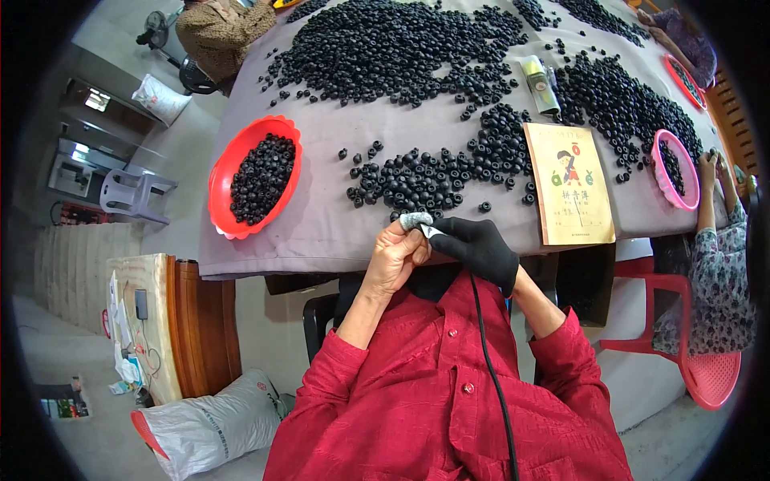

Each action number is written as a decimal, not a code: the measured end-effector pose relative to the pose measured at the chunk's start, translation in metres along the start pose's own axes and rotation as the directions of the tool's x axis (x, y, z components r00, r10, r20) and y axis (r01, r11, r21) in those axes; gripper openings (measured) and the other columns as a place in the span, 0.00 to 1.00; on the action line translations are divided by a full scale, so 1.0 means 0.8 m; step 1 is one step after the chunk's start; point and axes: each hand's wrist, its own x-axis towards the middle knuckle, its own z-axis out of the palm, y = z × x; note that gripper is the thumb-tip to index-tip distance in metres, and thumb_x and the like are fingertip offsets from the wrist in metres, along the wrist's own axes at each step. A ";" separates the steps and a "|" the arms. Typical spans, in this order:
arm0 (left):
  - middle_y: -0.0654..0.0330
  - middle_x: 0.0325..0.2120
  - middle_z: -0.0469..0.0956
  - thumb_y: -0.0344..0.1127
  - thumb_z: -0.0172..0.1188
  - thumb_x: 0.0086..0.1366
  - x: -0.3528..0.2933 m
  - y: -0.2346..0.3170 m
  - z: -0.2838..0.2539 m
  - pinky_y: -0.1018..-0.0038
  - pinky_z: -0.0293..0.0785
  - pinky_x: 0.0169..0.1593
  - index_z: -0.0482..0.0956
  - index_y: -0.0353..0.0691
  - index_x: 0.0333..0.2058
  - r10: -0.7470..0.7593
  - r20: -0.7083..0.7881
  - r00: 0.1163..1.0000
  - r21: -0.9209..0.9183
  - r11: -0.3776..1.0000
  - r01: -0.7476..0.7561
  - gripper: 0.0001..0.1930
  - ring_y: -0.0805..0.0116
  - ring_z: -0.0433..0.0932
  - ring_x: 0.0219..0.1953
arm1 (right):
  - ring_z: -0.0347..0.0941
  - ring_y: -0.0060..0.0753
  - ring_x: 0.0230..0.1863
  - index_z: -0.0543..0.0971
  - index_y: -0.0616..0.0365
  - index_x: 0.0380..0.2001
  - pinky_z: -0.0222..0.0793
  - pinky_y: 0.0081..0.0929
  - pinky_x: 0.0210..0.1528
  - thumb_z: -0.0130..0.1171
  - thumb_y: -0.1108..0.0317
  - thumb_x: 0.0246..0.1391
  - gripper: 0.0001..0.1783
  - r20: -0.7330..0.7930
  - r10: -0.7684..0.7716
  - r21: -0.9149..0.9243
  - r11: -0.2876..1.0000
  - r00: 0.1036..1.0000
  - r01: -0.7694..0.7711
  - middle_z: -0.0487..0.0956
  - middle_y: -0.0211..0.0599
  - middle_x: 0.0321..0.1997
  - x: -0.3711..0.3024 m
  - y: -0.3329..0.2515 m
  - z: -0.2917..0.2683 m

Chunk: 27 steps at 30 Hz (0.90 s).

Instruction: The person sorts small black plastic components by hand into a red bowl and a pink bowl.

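Observation:
Just over the table's near edge my two hands meet, fingertips together. My left hand (391, 260) is bare except for a grey wrap on one fingertip (415, 219), and its fingers are pinched closed. A black glove covers my right hand (484, 251), with a white patch at a fingertip; this hand is closed too. Whatever they pinch is too small or too hidden to make out. Right beyond them lies a loose pile of small black round pieces with holes (417, 180). To the left, a red scalloped basin (294, 152) holds more of these pieces.
A yellow booklet (571, 216) and a small bottle-like container (541, 86) lie on the grey-covered table (337, 240). Larger black heaps (385, 48) spread farther back. At right, a person's hand (709, 167) is beside a pink basket (662, 178). A red chair (682, 313) stands nearby.

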 end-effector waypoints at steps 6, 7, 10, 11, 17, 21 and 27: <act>0.63 0.22 0.75 0.31 0.53 0.61 -0.002 -0.004 -0.006 0.83 0.65 0.24 0.75 0.39 0.37 0.008 -0.020 1.000 0.018 1.000 -0.007 0.07 0.77 0.71 0.20 | 0.69 0.16 0.36 0.74 0.63 0.44 0.67 0.21 0.41 0.55 0.63 0.53 0.18 -0.068 -0.021 -0.031 0.999 0.997 0.019 0.78 0.34 0.34 -0.001 0.009 0.002; 0.63 0.22 0.75 0.31 0.54 0.61 -0.005 0.001 -0.002 0.83 0.66 0.23 0.75 0.39 0.37 0.017 -0.062 0.998 0.035 0.999 -0.014 0.07 0.76 0.72 0.20 | 0.69 0.16 0.36 0.74 0.63 0.44 0.67 0.21 0.41 0.55 0.63 0.53 0.18 -0.057 -0.033 -0.031 0.999 0.998 0.031 0.78 0.34 0.34 -0.001 0.012 0.001; 0.60 0.24 0.76 0.29 0.54 0.60 -0.014 0.028 -0.004 0.81 0.67 0.23 0.75 0.36 0.39 0.173 -0.199 0.965 0.185 0.973 -0.137 0.09 0.75 0.71 0.18 | 0.68 0.18 0.38 0.74 0.64 0.44 0.65 0.20 0.42 0.55 0.63 0.53 0.19 -0.059 0.048 -0.011 0.999 0.997 -0.049 0.77 0.33 0.37 -0.001 0.011 0.001; 0.59 0.24 0.76 0.28 0.54 0.60 -0.015 0.042 -0.007 0.81 0.67 0.23 0.75 0.36 0.39 0.239 -0.220 0.946 0.238 0.954 -0.185 0.09 0.75 0.71 0.18 | 0.68 0.18 0.38 0.74 0.64 0.44 0.65 0.20 0.42 0.55 0.63 0.53 0.19 -0.060 0.042 -0.012 0.999 0.997 -0.042 0.77 0.33 0.37 -0.001 0.010 0.002; 0.62 0.20 0.74 0.27 0.57 0.57 -0.007 0.176 -0.026 0.83 0.65 0.18 0.73 0.34 0.32 0.694 -0.237 0.680 0.681 0.618 -0.393 0.05 0.78 0.71 0.16 | 0.68 0.18 0.39 0.74 0.64 0.45 0.65 0.21 0.44 0.55 0.62 0.53 0.20 -0.062 -0.003 -0.045 0.999 0.998 0.000 0.78 0.33 0.37 -0.003 0.004 0.000; 0.64 0.19 0.73 0.27 0.58 0.56 0.004 0.189 -0.052 0.85 0.62 0.18 0.73 0.35 0.39 0.722 -0.165 0.672 0.877 0.419 -0.235 0.11 0.81 0.68 0.15 | 0.69 0.18 0.38 0.74 0.64 0.45 0.66 0.21 0.43 0.55 0.62 0.53 0.20 -0.065 0.032 -0.050 0.998 0.997 -0.035 0.78 0.35 0.37 -0.001 0.000 0.002; 0.60 0.21 0.70 0.27 0.59 0.54 0.020 0.103 -0.065 0.74 0.66 0.24 0.76 0.34 0.36 0.631 -0.018 0.775 0.993 0.104 -0.061 0.10 0.71 0.70 0.20 | 0.69 0.18 0.38 0.73 0.64 0.46 0.66 0.21 0.43 0.55 0.62 0.53 0.20 -0.059 0.005 -0.075 0.997 0.998 -0.010 0.78 0.37 0.38 -0.003 0.003 0.003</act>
